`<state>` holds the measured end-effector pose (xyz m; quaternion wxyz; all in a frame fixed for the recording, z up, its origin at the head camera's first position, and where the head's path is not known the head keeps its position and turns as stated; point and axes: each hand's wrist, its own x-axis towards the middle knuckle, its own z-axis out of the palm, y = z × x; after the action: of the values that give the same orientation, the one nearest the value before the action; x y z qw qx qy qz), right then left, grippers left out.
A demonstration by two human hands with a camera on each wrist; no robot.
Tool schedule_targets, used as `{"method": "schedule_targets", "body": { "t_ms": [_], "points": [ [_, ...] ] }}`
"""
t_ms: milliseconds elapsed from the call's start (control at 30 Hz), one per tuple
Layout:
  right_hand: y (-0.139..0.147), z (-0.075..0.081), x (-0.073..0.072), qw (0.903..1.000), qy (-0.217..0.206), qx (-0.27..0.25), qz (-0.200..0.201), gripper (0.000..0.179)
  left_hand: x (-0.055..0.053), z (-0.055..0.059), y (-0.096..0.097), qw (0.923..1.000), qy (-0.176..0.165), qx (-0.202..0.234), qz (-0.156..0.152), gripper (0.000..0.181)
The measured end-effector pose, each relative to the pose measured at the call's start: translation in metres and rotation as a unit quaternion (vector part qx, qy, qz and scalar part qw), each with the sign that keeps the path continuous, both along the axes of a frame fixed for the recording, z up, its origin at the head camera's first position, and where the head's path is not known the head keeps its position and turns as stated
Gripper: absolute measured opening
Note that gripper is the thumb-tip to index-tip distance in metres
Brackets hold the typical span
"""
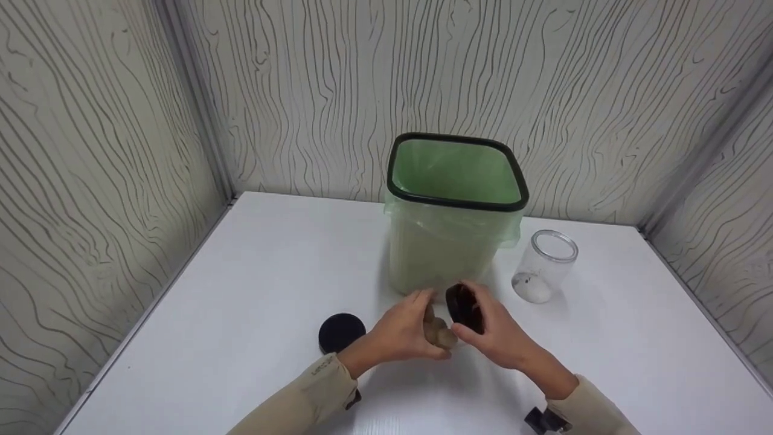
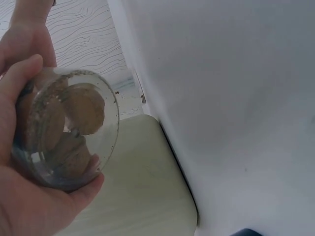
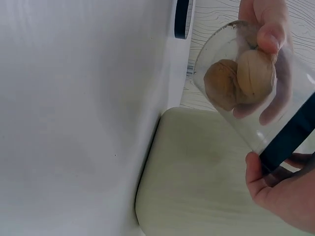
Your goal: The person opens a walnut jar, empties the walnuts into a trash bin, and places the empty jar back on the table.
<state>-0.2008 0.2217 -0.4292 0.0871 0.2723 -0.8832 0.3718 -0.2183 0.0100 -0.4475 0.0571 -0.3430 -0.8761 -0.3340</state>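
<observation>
2 pale sleeves lie nearest the camera, the left sleeve (image 1: 302,389) slanting in from the bottom edge and the right sleeve (image 1: 589,411) from the lower right, so that the forearms angle inward and the hands meet in front of the bin (image 1: 444,260). The left hand (image 1: 398,331) curls round the side of a clear jar (image 2: 71,128), its thumb and fingers spread on opposite sides and clamped on the wall. The jar is tilted well over between the hands, and walnuts (image 3: 254,73) (the left wrist view shows 3 through the base) rest inside it. The right hand (image 1: 498,329) bends in from the other side, thumb and fingers gripping the rim of a dark lid (image 1: 465,308) at the jar's mouth; whether the lid is fully seated, I cannot tell. A 2nd dark lid (image 1: 342,332) lies on the white table (image 1: 253,272) beside the left wrist, and a 2nd clear jar (image 1: 552,266) stands upright to the right of the bin.
</observation>
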Motion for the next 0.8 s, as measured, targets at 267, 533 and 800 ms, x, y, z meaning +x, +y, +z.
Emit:
{"method": "schedule_targets", "body": {
  "t_ms": [267,533,800],
  "points": [
    [0.007,0.0,-0.002,0.9988,0.003,0.005,0.049,0.074,-0.002,0.001,-0.006,0.9991,-0.031,0.004,-0.031,0.078],
    [0.012,0.002,-0.002,0.9963,0.009,0.015,0.084,0.08,-0.006,-0.002,-0.007,0.9965,-0.063,0.007,-0.055,0.077],
    [0.016,0.005,-0.002,0.992,0.023,-0.006,0.124,0.085,-0.007,-0.001,-0.008,0.9946,-0.066,0.014,-0.079,0.077]
  ]
}}
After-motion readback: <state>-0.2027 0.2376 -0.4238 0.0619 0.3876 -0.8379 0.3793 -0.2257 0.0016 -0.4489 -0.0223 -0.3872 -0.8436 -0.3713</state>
